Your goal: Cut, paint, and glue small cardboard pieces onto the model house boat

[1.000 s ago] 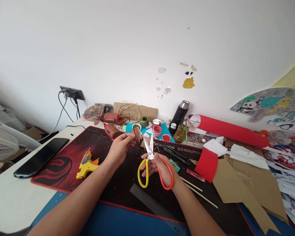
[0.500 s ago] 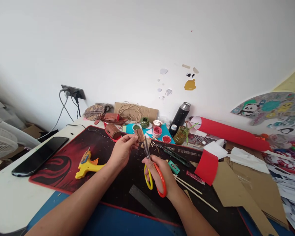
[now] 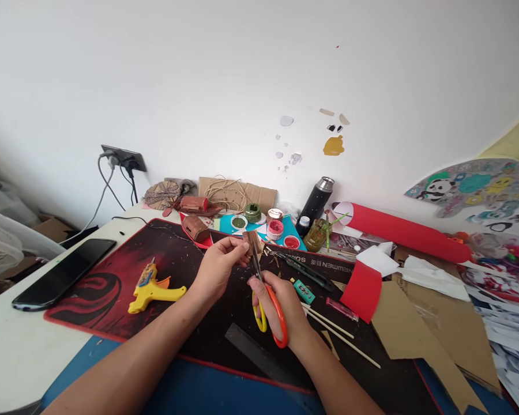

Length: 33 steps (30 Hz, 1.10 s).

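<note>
Between the thumb and fingers of my left hand (image 3: 221, 266) is a small brown piece of cardboard (image 3: 251, 241). My right hand (image 3: 281, 305) is wrapped round scissors (image 3: 282, 323) with one orange and one yellow handle loop. Their blades point up and away, and the tips meet the brown piece beside my left fingertips. How far the blades are apart is hard to tell. Below the hands, a flat ruler (image 3: 255, 351) lies on the black and red mat (image 3: 199, 340).
A yellow glue gun (image 3: 155, 291) and a phone (image 3: 64, 274) lie left. Behind the hands are paint jars (image 3: 275, 230), a black flask (image 3: 315, 202) and a brown-and-red model (image 3: 196, 229). To the right are a box cutter (image 3: 307, 271), sticks (image 3: 341, 334) and cardboard (image 3: 398, 323).
The brown piece and my left hand have shifted slightly right. The scissor blades look closer together against the piece. The whole view has moved a little.
</note>
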Tool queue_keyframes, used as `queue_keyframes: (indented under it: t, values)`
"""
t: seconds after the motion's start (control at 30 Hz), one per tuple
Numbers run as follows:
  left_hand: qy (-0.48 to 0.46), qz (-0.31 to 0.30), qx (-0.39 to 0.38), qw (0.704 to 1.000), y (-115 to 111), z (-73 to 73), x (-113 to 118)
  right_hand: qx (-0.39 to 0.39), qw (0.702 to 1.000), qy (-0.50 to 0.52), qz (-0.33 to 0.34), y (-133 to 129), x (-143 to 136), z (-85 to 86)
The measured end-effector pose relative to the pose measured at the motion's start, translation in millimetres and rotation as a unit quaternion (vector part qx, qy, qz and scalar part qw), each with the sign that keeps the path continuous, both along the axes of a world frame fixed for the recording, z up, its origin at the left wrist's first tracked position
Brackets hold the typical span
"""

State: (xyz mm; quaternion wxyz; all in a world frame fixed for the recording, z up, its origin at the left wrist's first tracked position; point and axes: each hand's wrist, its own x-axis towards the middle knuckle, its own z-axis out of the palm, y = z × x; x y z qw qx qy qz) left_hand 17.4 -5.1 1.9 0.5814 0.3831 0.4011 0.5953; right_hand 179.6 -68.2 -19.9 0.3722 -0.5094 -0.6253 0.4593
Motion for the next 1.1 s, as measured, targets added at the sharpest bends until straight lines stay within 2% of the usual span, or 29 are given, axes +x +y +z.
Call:
queue_keyframes:
  t: [0.47,0.8,1.1]
  values:
    - [0.043,0.005,0.005,0.999,-2,1.7,0,0.014,0.996,-0.085,0.003,-3,-3,7.1]
    - [0.031,-0.003,-0.028,0.999,-1,-1.2,0,0.015,0.992,-0.122,-0.006,-5,-5,12.1]
    - [0.027,0.000,-0.034,0.999,1,-4.6,2,0.064,0.984,-0.163,-0.035,-3,-7,11.4]
